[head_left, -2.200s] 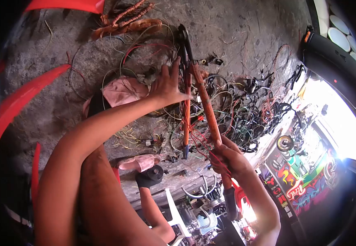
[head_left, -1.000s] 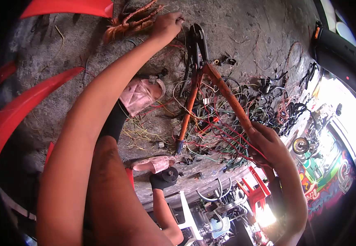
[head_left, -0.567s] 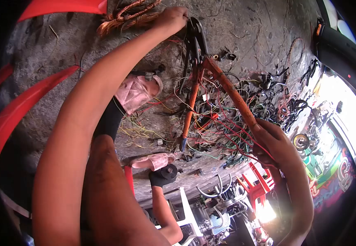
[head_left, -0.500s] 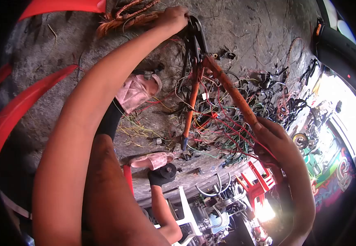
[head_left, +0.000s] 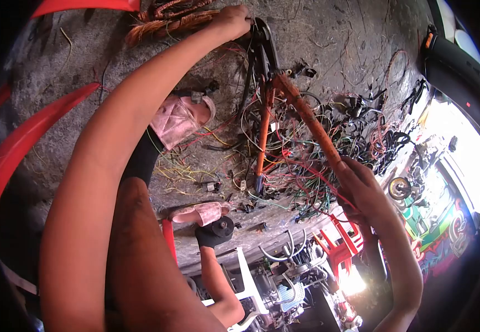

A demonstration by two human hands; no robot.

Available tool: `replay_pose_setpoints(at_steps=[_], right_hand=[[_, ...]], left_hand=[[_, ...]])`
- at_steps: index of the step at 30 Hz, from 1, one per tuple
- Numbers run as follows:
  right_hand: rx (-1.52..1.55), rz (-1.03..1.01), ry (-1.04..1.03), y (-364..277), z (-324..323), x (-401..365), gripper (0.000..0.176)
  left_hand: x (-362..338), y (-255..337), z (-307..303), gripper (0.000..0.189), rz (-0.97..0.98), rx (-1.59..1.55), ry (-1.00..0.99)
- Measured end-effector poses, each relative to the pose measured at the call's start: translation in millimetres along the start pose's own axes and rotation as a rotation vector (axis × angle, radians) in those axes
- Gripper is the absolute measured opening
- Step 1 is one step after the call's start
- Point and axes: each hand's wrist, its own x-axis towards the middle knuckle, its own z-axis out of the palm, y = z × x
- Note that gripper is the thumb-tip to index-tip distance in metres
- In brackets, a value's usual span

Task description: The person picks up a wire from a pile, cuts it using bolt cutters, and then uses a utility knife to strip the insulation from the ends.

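Note:
Large bolt cutters with a black head and two orange handles (head_left: 313,124) span the upper middle, their handles apart. My left hand (head_left: 233,23) is closed beside the tip of the black head; what its fingers pinch is hidden. My right hand (head_left: 361,191) wraps round the end of the right-side handle. The other handle (head_left: 263,141) points down to the floor, its blue end among loose wires. A tangle of coloured wires (head_left: 328,182) lies beneath and around the tool, with thin red wires passing close to my right hand.
A bundle of copper-coloured strands (head_left: 173,23) lies at the top. Pink slippers (head_left: 176,124) are on feet near the wires. Red plastic pieces (head_left: 30,135) stand at left. A red chair (head_left: 340,246), a white chair (head_left: 249,282) and metal parts are at the bottom; a black object (head_left: 458,72) is upper right.
The orange handles have come slightly closer together. My right hand has shifted a little to the left with its handle, and the lower handle's blue end has moved right. My left hand stays near the head.

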Motion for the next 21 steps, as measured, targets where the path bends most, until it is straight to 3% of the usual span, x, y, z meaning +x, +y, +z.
replay_pose_setpoints(at_steps=[1, 5, 6, 8, 10, 13, 14, 16, 18, 19, 21], right_hand=[[-0.007, -0.118, 0.043, 10.2, 6.3, 7.8, 0.042], [0.029, -0.098, -0.050, 43.7, 17.4, 31.8, 0.028], [0.022, -0.056, -0.008, 46.6, 26.3, 33.7, 0.032], [-0.108, -0.319, 0.101, 81.1, 39.9, 54.8, 0.035], [-0.110, -0.302, 0.133, 96.3, 51.9, 66.3, 0.038], [-0.115, -0.376, 0.214, 110.8, 70.3, 82.4, 0.037], [-0.142, -0.442, 0.260, 117.3, 78.7, 90.0, 0.037], [-0.106, -0.390, 0.273, 128.4, 96.6, 103.7, 0.037], [0.173, -0.526, 0.171, 146.8, 113.8, 127.0, 0.035], [0.008, -0.433, 0.296, 147.6, 119.4, 127.0, 0.034], [0.027, -0.439, 0.312, 145.9, 126.2, 132.6, 0.033]], left_hand=[[1.1, -0.2, -1.7, 0.029, 0.000, 0.003, 0.002], [3.9, -3.8, 2.5, 0.028, 0.025, -0.031, -0.058], [6.3, -5.3, 2.8, 0.028, 0.059, -0.049, -0.042], [9.3, -3.6, -3.3, 0.028, -0.011, -0.073, -0.128], [11.4, -6.4, 1.5, 0.027, -0.079, -0.093, -0.219], [12.3, -16.6, 13.5, 0.026, 0.191, -0.089, 0.087], [13.6, -20.9, 17.7, 0.026, 0.196, -0.082, 0.080], [11.1, -15.4, 6.6, 0.027, 0.090, -0.058, -0.014], [12.8, -15.6, 3.2, 0.026, 0.096, -0.051, -0.023], [12.4, -17.8, 3.4, 0.026, 0.098, -0.050, -0.033], [12.7, -21.1, 2.6, 0.027, 0.105, -0.044, -0.053]])
